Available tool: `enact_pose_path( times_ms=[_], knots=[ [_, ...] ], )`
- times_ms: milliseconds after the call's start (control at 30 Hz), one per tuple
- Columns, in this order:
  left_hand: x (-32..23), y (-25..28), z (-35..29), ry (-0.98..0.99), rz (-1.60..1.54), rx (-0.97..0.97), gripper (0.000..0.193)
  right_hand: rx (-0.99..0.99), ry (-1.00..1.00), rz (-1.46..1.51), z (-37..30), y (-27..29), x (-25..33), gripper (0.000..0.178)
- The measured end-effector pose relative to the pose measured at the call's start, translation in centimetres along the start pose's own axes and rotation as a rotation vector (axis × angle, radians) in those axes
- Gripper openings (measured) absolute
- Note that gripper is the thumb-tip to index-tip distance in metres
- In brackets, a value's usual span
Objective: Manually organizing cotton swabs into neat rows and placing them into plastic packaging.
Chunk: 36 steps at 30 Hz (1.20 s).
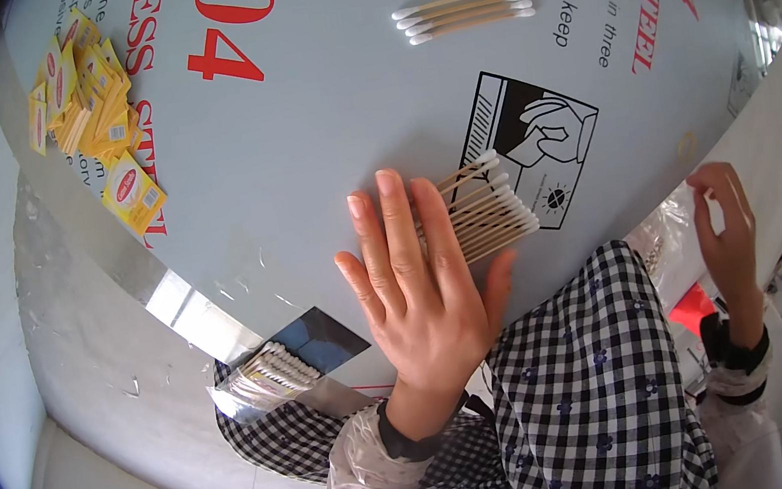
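Cotton swabs [492, 209]: just right of left hand's fingertips, long axes crosswise to fingers.
Left hand [418, 291]: flat, open, nearer.
Right hand [729, 239]: raised, empty.

The left hand [417, 281] lies flat over the near ends of the cotton swabs [486, 205], so how many lie under the fingers [394, 214] cannot be counted. The worktop [321, 113] runs out past the upper edge. At the far right, clutter along the rim is blurred and too small to identify. What the right hand [728, 234] pinches cannot be made out.
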<state>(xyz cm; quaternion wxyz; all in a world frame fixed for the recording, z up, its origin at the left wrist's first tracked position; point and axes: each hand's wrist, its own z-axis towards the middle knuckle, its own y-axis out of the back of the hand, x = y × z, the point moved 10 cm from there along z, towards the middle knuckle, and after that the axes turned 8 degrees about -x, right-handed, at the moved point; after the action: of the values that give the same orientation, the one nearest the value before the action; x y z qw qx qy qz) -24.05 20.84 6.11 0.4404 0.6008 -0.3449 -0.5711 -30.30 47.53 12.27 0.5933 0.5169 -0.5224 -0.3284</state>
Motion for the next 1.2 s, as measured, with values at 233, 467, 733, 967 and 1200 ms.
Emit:
enact_pose_path(
  times_ms=[233, 467, 733, 967, 1200],
  knots=[
    [0.3, -0.4, -0.2, 0.017, 0.011, 0.025, 0.075, -0.087, 0.128, 0.418, 6.8, -3.3, 9.8, 0.019],
    [1.9, 3.8, -3.3, -0.047, -0.431, -0.335, 0.045, 0.054, 0.338, 0.587, 9.7, -6.7, 15.7, 0.025],
    [1.2, 3.4, -2.3, -0.076, -0.529, -0.331, 0.028, 0.039, 0.346, 0.527, 10.2, -7.3, 16.4, 0.021],
    [1.6, 3.1, -2.1, -0.039, -0.586, -0.321, 0.027, -0.04, 0.326, 0.541, 10.8, -6.5, 15.7, 0.018],
    [0.5, 3.0, -2.4, -0.071, -0.482, -0.27, 0.04, 0.026, 0.368, 0.491, 10.6, -6.8, 17.5, 0.021]
  ],
)
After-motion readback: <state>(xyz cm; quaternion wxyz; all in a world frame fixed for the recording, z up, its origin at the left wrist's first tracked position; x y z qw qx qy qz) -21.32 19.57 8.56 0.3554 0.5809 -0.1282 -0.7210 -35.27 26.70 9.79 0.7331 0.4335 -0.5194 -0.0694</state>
